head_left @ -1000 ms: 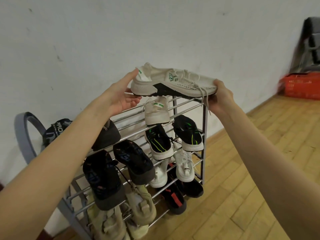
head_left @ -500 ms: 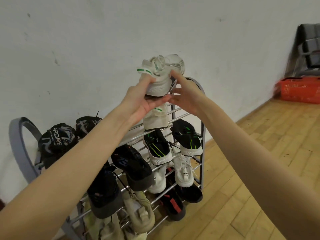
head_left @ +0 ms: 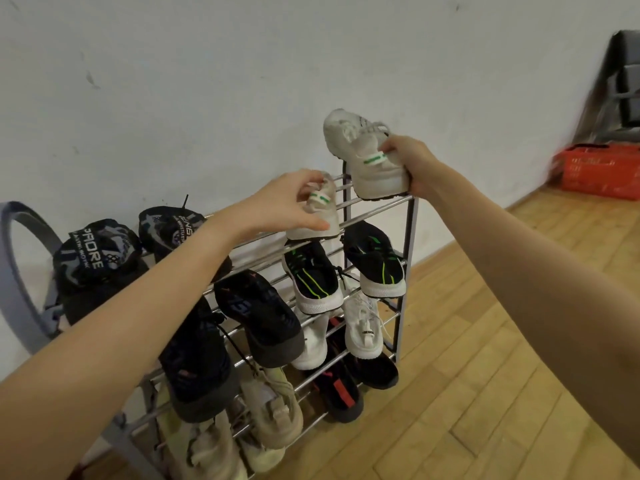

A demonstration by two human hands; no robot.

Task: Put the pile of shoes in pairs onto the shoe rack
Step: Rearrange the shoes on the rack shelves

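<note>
Two white shoes at rack's top shelf (head_left: 377, 202): right hand (head_left: 412, 164) clamped on raised shoe (head_left: 367, 154), heel apparently touching the rail; left hand (head_left: 291, 202) gripping seated mate (head_left: 320, 216). Final pairing step. Next: lower alongside mate, toe inward.

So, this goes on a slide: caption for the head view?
Right hand sets a white green-tabbed sneaker on the metal shoe rack beside its mate, held by the left hand.
</note>
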